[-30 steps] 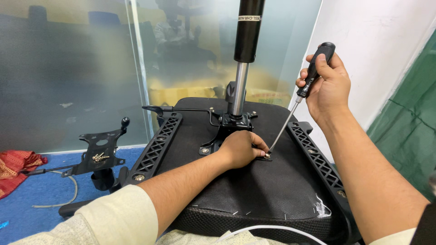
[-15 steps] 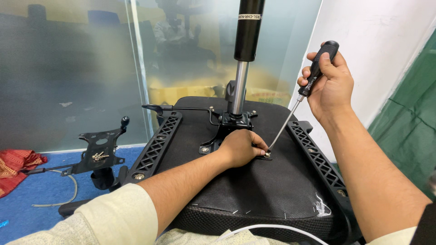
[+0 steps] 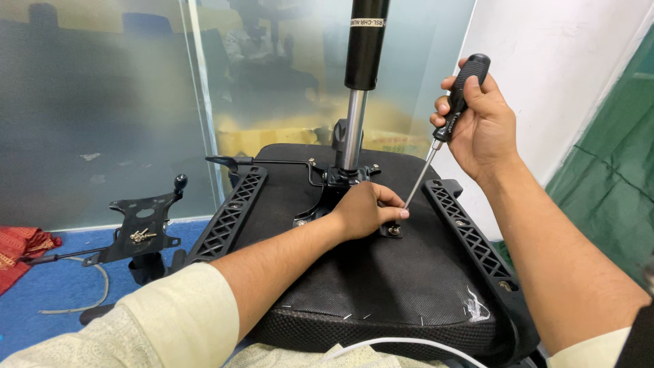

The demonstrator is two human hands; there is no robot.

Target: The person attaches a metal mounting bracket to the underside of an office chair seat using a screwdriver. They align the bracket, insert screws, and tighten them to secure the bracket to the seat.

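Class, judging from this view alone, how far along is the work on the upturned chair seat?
Done: mechanism plate sits on the seat underside. In hand: right hand holds the screwdriver on a screw that the left hand steadies. Left: that screw looks unseated; others are hidden.

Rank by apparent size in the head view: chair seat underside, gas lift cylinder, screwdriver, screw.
1. chair seat underside
2. gas lift cylinder, cut off by the frame
3. screwdriver, in the right hand
4. screw, by the left hand

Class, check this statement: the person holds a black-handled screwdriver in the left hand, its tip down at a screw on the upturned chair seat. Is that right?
Not quite. The head view shows the screwdriver gripped in the right hand; the left hand steadies the tip at the screw on the upturned chair seat.
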